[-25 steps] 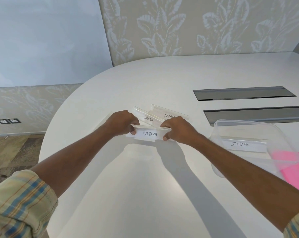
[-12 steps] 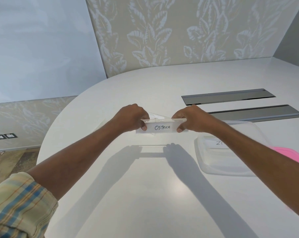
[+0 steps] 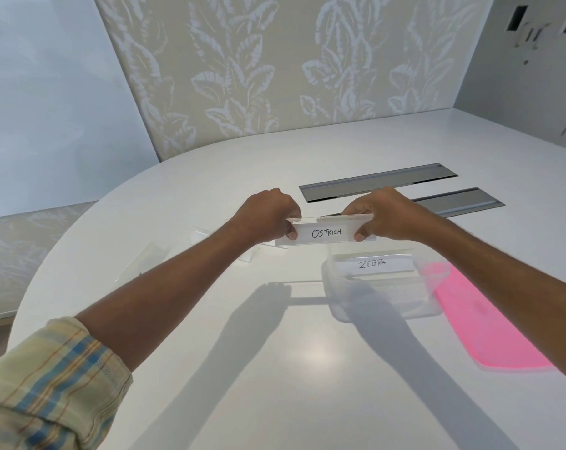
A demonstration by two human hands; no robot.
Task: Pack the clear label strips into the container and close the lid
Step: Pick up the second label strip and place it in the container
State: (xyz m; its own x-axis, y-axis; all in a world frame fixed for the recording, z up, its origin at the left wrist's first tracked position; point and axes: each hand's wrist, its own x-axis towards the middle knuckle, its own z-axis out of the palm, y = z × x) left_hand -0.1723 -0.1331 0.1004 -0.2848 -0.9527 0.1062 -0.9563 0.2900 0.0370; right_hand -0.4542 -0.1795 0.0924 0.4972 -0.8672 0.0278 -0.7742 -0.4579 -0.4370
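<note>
I hold a clear label strip marked OSTRICH [image 3: 326, 233] level in the air, my left hand [image 3: 268, 214] pinching its left end and my right hand [image 3: 377, 214] its right end. It hangs just above the far left rim of the clear plastic container [image 3: 389, 305], which stands on the white table and holds a strip marked ZEBRA [image 3: 374, 264]. The pink lid [image 3: 483, 323] lies flat to the container's right. Other clear strips [image 3: 145, 264] lie on the table to the left, partly hidden behind my left forearm.
Two long grey recessed panels [image 3: 377, 181] are set into the table [image 3: 275, 368] behind my hands. A leaf-patterned wall rises at the table's far edge. The table's rounded edge curves along the left, with floor below.
Both hands have lifted the OSTRICH strip off the pile of strips and carried it to the right, over the container's edge. The camera view has shifted left and up.
</note>
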